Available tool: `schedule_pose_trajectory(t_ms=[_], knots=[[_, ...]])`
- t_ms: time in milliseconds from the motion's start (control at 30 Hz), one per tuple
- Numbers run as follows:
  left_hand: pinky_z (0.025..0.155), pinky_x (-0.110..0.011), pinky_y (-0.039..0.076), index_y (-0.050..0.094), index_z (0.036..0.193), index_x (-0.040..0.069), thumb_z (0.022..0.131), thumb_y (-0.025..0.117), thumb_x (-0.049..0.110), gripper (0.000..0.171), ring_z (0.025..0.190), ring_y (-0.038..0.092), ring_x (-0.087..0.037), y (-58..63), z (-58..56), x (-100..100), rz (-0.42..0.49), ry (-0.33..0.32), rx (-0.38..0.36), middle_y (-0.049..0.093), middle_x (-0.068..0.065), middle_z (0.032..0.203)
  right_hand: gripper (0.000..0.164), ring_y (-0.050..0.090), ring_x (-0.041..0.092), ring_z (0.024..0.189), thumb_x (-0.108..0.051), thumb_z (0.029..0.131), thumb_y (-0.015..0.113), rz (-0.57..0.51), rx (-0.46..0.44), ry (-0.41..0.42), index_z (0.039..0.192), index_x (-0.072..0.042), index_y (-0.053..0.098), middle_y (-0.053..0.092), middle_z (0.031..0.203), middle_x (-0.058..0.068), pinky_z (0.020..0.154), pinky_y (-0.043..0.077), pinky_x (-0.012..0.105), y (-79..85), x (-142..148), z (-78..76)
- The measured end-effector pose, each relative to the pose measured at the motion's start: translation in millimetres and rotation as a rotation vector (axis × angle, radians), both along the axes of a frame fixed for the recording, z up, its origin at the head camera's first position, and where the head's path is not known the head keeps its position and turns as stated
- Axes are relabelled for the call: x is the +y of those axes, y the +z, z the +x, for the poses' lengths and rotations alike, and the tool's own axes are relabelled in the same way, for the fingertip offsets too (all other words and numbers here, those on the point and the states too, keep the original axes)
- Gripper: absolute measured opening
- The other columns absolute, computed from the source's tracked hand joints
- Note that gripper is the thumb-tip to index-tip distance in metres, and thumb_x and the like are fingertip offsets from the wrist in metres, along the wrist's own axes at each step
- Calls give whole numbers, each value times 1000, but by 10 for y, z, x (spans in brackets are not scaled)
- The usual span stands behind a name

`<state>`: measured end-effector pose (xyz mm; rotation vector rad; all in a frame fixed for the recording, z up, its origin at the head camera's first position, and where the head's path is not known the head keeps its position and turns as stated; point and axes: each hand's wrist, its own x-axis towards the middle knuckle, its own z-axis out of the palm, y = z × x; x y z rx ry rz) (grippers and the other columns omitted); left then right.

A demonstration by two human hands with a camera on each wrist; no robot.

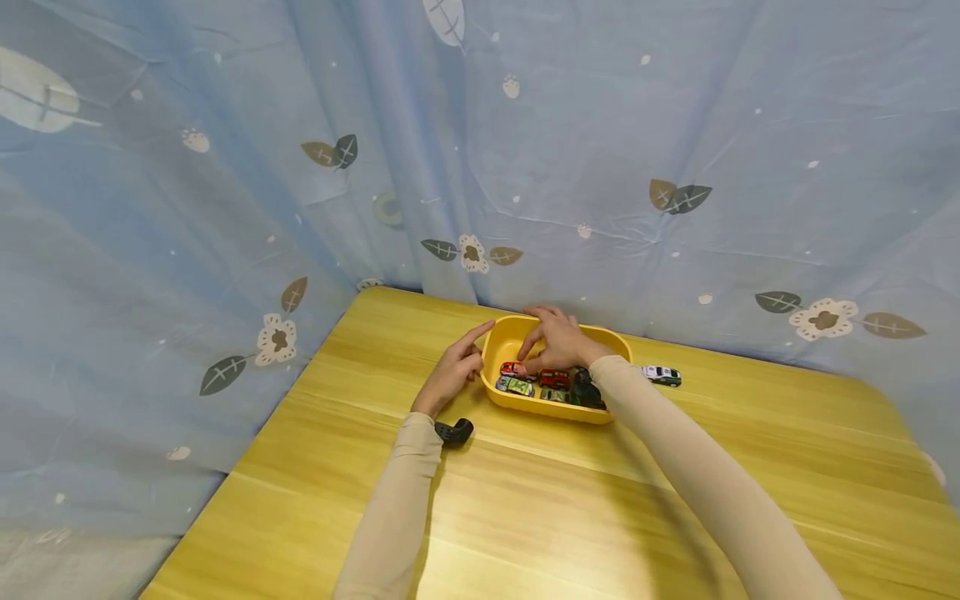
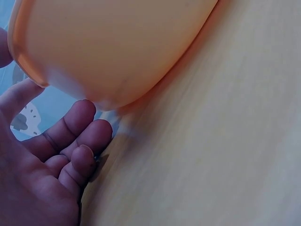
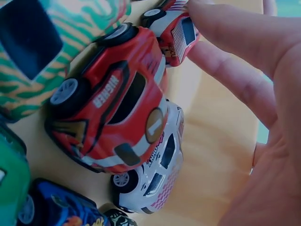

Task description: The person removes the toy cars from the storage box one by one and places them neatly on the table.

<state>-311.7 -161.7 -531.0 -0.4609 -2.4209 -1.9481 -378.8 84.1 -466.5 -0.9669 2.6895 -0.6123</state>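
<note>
A yellow plastic bin (image 1: pixel 558 410) with several toy cars in it stands at the table's back edge. My left hand (image 1: pixel 452 367) is at its left end, thumb and index finger at the rim and the other fingers curled, as the left wrist view shows. My right hand (image 1: pixel 558 340) reaches into the bin and pinches a small red-and-white toy car (image 3: pixel 176 40) between thumb and finger. Close by lie a larger red toy car (image 3: pixel 122 99), a white toy car (image 3: pixel 157 172) with pink checks and a green tiger-striped toy car (image 3: pixel 70 42).
Outside the bin, on its right, a white toy car (image 1: pixel 662 375) sits on the yellow wood-grain table (image 1: pixel 525 500). A black device (image 1: pixel 455 432) sits at my left wrist. A blue patterned curtain (image 1: pixel 570 167) hangs behind and left of the table.
</note>
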Motion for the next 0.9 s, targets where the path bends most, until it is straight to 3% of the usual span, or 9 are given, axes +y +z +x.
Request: schedule_pose_trajectory(t_ms=[200, 900], knots=[[68, -33, 45, 49, 161, 24, 92, 52, 5, 72, 73, 50, -36, 19, 1, 17, -2, -2, 0, 53, -6, 87, 17, 19, 48, 158, -44, 82, 89, 21, 22, -6, 92, -31, 87, 29, 172, 19, 120, 15, 74, -30, 12, 8], [68, -31, 45, 49, 160, 31, 94, 51, 8, 70, 74, 50, -30, -4, 7, -2, -21, 8, -14, 54, -6, 91, 23, 20, 46, 157, -45, 77, 92, 60, 52, 1, 93, -29, 87, 31, 172, 16, 118, 21, 66, -62, -3, 13]])
